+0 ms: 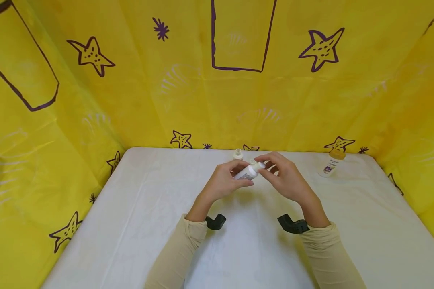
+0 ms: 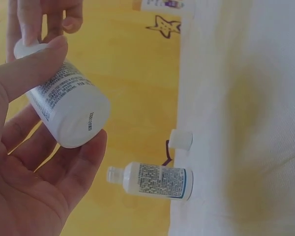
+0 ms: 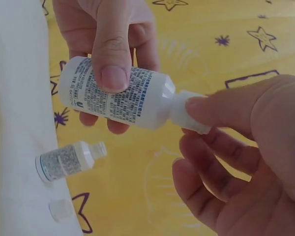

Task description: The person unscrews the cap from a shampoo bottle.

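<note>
1. A white-covered table [image 1: 130, 224] stands before yellow sheeting [image 1: 137, 104] drawn with dark starfish [image 1: 92, 57].
2. Above it, the left hand [image 1: 223, 179] grips a white bottle [image 3: 155, 105]; the right hand [image 1: 287, 178] pinches its white cap [image 3: 183, 118].
3. The bottle's dense label print [image 3: 137, 96] is too small to read.

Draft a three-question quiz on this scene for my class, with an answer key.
1. Fill in: the body of the raised bottle is gripped by the ____.
2. True or false: a loose white cap sits beside the standing bottle.
3. In the head view, what colour is the cap of the rightmost bottle? A blue, B yellow, C black.

Key: 1 left hand; 2 true; 3 B.
</note>
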The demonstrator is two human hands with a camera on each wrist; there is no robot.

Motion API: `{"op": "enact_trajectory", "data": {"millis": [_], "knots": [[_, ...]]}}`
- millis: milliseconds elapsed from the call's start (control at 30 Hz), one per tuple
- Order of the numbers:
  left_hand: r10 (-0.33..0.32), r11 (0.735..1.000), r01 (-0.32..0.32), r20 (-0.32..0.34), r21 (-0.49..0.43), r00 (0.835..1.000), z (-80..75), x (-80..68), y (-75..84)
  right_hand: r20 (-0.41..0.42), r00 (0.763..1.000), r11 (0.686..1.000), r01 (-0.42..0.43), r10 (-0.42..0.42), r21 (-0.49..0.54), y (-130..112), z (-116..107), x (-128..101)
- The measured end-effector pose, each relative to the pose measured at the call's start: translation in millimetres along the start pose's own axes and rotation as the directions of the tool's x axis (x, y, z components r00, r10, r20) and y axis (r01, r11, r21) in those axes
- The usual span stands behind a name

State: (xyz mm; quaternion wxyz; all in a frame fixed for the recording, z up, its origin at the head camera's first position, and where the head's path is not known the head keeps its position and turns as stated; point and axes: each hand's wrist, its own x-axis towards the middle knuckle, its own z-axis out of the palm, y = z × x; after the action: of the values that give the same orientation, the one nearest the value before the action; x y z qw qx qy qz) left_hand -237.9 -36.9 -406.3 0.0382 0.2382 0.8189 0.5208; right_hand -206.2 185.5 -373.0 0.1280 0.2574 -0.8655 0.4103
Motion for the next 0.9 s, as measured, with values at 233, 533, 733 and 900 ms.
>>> {"op": "enact_trajectory", "data": {"millis": [233, 533, 733, 900], "knots": [[-0.008, 1.0, 0.008, 0.002, 0.005, 1.0, 2.2, 0.2, -1.3, 0.115, 0.991, 0.997, -0.07, 0.068, 0.02, -1.2, -8.7, -1.7], [0.024, 1.0, -0.024, 0.038, 0.015, 0.999, 12.2, 2.1, 1.1, 0.167, 0.944, 0.958, -0.278, 0.286, -0.069, 0.5, -16.8, -2.0], [0.024, 0.999, -0.026, 0.042, 0.035, 0.999, 14.2, 1.7, 4.8, 0.145, 0.949, 0.959, -0.266, 0.279, -0.101, 2.2, -14.4, -0.2], [-0.001, 0.998, -0.001, 0.037, 0.058, 0.999, 12.8, 0.0, 4.4, 0.139, 0.964, 0.972, -0.216, 0.228, -0.097, 3.7, -13.1, -0.2]]}}
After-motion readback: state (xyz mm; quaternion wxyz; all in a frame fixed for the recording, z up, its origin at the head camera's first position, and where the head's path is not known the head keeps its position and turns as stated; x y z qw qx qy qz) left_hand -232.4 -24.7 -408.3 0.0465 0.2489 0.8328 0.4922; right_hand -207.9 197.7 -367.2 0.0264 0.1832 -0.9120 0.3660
